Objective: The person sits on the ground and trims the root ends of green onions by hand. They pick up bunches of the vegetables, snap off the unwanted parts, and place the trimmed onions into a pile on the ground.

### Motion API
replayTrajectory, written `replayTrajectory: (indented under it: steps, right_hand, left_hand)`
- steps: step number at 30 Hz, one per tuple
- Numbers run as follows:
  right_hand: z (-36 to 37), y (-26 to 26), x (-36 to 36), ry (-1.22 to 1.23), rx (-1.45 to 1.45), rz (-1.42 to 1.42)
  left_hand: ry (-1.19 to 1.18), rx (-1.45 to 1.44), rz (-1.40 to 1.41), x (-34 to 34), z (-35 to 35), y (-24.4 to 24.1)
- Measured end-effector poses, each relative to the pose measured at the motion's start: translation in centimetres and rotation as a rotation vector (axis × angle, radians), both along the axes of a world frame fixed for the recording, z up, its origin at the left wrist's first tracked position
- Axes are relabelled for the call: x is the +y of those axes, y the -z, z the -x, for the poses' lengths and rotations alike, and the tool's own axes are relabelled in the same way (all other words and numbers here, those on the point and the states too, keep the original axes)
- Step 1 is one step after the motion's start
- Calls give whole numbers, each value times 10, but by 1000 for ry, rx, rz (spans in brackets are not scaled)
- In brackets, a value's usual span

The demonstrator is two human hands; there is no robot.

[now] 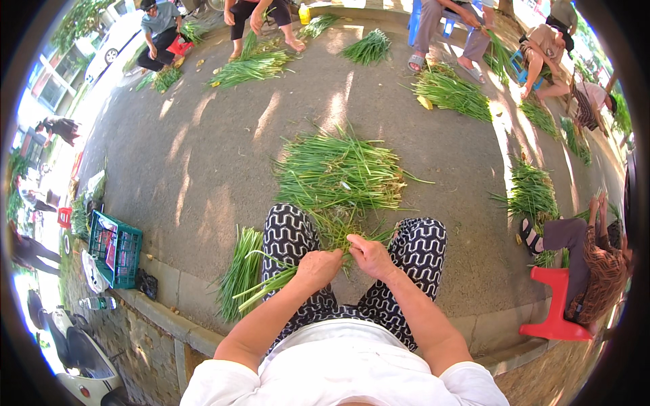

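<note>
My left hand [320, 268] is closed around a few long green stalks [269, 288], which look like garlic chives. Their pale ends stick out to the lower left over my knee. Close beside it, my right hand [372, 258] has its fingers curled and thumb and forefinger pinched. Whether a thin leaf lies between those fingertips is hidden. Loose trimmed-looking leaves [337, 226] lie between my knees, below the hands. Just beyond is a large heap of the same green stalks [340, 170] on the pavement. To the left of my leg a neater pile of stalks [239, 274] rests on the ground.
A green plastic crate [127, 254] and a water bottle [99, 303] stand by the kerb at left, near a parked scooter [84, 350]. At right, a person [599, 274] sits by a red stool [551, 304]. Several other seated people have green heaps [452, 94] before them.
</note>
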State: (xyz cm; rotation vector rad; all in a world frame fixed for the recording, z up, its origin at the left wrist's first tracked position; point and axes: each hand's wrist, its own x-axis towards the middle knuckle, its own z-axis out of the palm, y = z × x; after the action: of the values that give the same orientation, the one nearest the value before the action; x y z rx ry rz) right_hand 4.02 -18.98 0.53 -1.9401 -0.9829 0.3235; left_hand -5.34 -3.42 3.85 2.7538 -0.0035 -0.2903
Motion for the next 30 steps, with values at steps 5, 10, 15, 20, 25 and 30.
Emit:
replayTrajectory:
  steps: [5, 10, 15, 20, 25, 30]
  right_hand:
    - [8, 1, 7, 73, -145, -12]
    - [-18, 30, 1, 381, -143, -188]
    - [-33, -5, -10, 799, 888, -579]
    - [-34, -4, -17, 820, 943, -642]
    - [-34, 0, -15, 797, 950, -557]
    - [-30, 7, -12, 714, 912, -434]
  left_hand:
    - [-24, 24, 16, 1, -1, 7]
    - [-83, 83, 92, 1, -5, -7]
    - [-385, 173, 663, 23, -11, -6]
    - [-550, 240, 1080, 37, -17, -27]
    - [-655, 298, 1337, 44, -15, -38]
    - [-661, 287, 1422, 48, -13, -35]
